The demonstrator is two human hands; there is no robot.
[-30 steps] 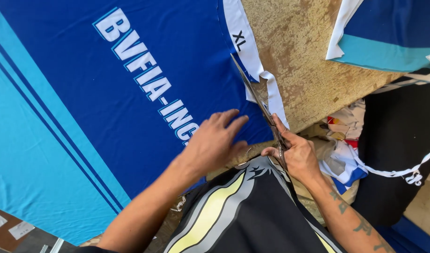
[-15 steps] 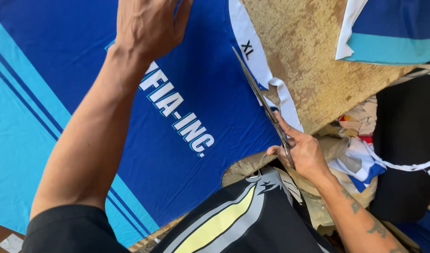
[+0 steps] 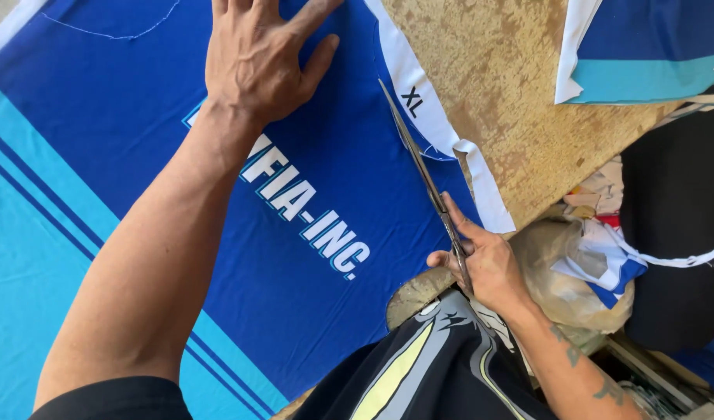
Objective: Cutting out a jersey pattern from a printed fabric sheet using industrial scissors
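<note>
A large blue fabric panel [image 3: 139, 140] with light-blue stripes and white lettering lies flat on a worn wooden table [image 3: 512, 93]. My left hand [image 3: 260, 54] presses flat on the fabric near its top, fingers spread. My right hand [image 3: 481, 260] grips long metal scissors [image 3: 419, 167] at the fabric's right edge, blades pointing away from me along the white border strip [image 3: 458, 148], which has partly separated from the blue cloth.
Another blue and teal fabric piece [image 3: 645, 47] lies at the table's top right. Below the table edge sits a pile of fabric scraps [image 3: 590, 264] and dark cloth [image 3: 676, 225]. My black shirt with a yellow graphic [image 3: 419, 373] fills the bottom.
My left hand moved from beside the scissors up to the top of the blue fabric and now presses there. The right hand and scissors stayed at the fabric's right edge.
</note>
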